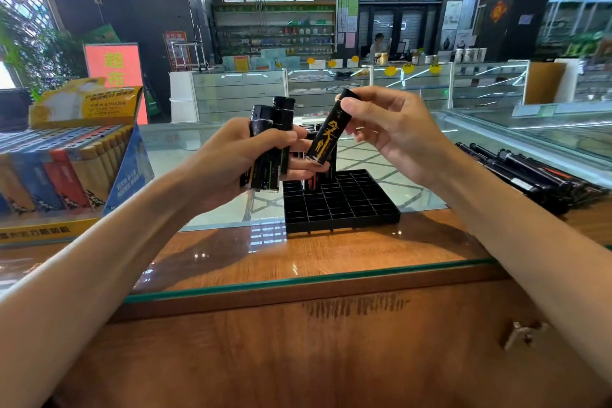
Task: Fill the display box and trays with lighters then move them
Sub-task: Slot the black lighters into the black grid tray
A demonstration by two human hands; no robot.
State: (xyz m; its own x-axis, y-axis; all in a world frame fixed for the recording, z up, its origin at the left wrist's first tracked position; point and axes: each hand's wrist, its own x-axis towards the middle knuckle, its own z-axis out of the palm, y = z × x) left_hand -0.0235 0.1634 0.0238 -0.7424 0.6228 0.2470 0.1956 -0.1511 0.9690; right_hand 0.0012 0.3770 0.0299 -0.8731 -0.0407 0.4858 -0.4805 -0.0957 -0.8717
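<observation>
Lighters [284, 119], glossy black sticks, gripped in left hand [228, 162]; right hand [394, 132] pinches gold-printed lighter [326, 137] over gridded tray [347, 209]

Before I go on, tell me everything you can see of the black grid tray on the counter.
The black grid tray looks like moulded plastic: a flat square split into rows of small rectangular cells. It lies level on the glass-topped counter, below and beyond the hands. Most visible cells are empty; a few standing lighters seem to fill its far left corner, partly hidden by the left hand. Neither that nor the right hand touches it.
</observation>
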